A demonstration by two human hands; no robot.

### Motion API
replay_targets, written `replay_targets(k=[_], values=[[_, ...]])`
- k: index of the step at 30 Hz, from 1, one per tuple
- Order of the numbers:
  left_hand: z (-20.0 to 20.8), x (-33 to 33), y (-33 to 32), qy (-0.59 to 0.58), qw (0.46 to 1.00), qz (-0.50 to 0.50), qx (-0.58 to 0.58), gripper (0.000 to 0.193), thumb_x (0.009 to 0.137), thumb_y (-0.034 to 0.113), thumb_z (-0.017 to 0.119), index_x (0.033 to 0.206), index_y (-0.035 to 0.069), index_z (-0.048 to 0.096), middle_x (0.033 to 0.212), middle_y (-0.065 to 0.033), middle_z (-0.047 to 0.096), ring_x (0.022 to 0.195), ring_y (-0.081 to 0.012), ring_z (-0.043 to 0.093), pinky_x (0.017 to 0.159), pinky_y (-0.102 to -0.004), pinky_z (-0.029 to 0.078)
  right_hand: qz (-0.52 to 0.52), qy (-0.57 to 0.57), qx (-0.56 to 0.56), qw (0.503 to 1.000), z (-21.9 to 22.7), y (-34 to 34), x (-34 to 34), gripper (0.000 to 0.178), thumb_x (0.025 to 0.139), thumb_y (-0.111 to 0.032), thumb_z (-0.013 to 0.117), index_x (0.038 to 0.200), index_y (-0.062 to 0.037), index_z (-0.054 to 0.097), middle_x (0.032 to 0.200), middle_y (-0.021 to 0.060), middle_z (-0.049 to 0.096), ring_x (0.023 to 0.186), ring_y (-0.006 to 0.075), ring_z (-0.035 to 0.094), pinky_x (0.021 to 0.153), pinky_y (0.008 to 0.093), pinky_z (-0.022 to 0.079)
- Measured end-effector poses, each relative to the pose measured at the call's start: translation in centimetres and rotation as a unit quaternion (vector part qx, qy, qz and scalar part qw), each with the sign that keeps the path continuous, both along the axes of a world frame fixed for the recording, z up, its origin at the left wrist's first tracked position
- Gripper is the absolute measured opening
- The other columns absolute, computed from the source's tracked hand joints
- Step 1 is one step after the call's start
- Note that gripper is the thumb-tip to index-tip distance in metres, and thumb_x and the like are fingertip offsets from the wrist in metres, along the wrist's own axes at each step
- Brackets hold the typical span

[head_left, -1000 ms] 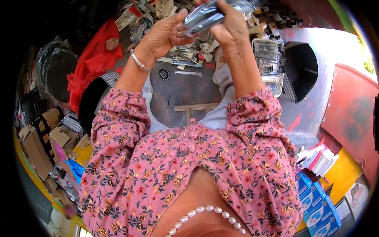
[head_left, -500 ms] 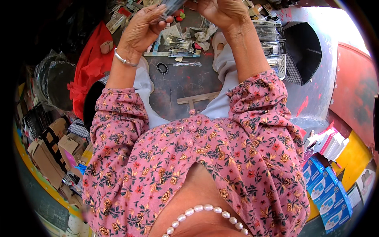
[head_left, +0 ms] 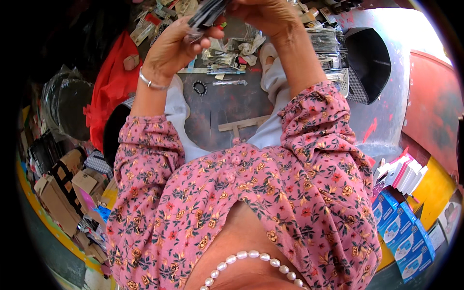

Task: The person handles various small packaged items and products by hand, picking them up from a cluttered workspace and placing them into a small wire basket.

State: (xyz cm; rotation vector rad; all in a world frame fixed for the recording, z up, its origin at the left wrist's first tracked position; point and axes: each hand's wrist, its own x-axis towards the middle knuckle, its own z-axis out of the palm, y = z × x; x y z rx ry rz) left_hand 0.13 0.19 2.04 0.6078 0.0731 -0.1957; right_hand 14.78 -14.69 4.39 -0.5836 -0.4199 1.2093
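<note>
Left hand point(head_left: 175, 47): fingers were curled closed on the lower end of a dark, clear-wrapped packet point(head_left: 209, 14), raised near the view's top edge. Right hand point(head_left: 270, 15) was at its upper end; finger grip could not be determined. Black bead bracelet point(head_left: 195, 88) lay on the floor point(head_left: 234, 106).

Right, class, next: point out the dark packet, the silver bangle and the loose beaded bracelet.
Dark packet point(head_left: 209, 13): head view, middle of its visible body.
Silver bangle point(head_left: 149, 84): head view, on its band.
Beaded bracelet point(head_left: 195, 87): head view, beads on its left side.
</note>
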Motion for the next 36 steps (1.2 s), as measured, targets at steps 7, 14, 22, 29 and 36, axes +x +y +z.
replay_targets(k=[7,14,22,29,36], values=[[-0.8,-1.0,1.8,-0.044,0.999,0.009,-0.030,0.053,0.092,0.029,0.039,0.123,-0.012,0.030,0.107,-0.0286,0.052,0.072,-0.0214,0.062,0.059,-0.0204,0.052,-0.066,0.109,0.062,0.990,-1.3,2.3,-2.1,0.017,0.077,-0.008,0.064,0.093,-0.0084,0.060,0.082,0.0038,0.064,0.071,0.0119,0.058,0.062,0.0282,0.048],[3.1,-0.6,0.9,0.069,0.993,-0.072,0.063,0.087,0.082,0.064,0.032,0.124,-0.012,0.030,0.113,-0.0332,0.047,0.099,-0.0426,0.054,0.072,-0.0378,0.053,-0.031,0.029,-0.115,0.992,-0.5,2.2,-3.2,0.017,0.069,-0.013,0.070,0.081,-0.0073,0.058,0.067,0.0029,0.058,0.049,0.0090,0.047,0.045,0.0227,0.037],[-2.4,-0.7,-1.1,0.193,0.981,0.017,0.030,0.039,0.083,0.018,0.058,0.114,-0.001,0.045,0.108,-0.0148,0.056,0.099,-0.0255,0.056,0.086,-0.0389,0.048,-0.041,-0.255,-0.426,0.867,-1.1,2.4,-4.1,0.033,0.060,-0.022,0.075,0.064,0.0062,0.060,0.057,0.0109,0.057,0.049,0.0151,0.053,0.048,0.0310,0.045],[-2.1,0.0,-0.7,0.192,0.980,-0.003,0.054,0.034,0.080,0.005,0.058,0.112,-0.002,0.048,0.095,-0.0135,0.060,0.085,-0.0230,0.061,0.072,-0.0332,0.053,-0.108,-0.554,-0.437,0.700,-3.0,3.1,-2.7,0.054,0.077,-0.046,0.050,0.075,0.0063,0.063,0.066,0.0209,0.061,0.060,0.0276,0.062,0.061,0.0350,0.048],[-2.0,0.9,1.8,0.205,0.966,0.144,-0.068,0.028,0.080,0.000,0.052,0.105,-0.010,0.046,0.103,-0.0232,0.056,0.096,-0.0319,0.058,0.079,-0.0388,0.052,-0.203,-0.506,-0.469,0.694,-2.6,-2.1,4.3,0.038,0.082,-0.037,0.054,0.085,0.0002,0.062,0.071,0.0043,0.061,0.057,0.0102,0.053,0.052,0.0242,0.042]])
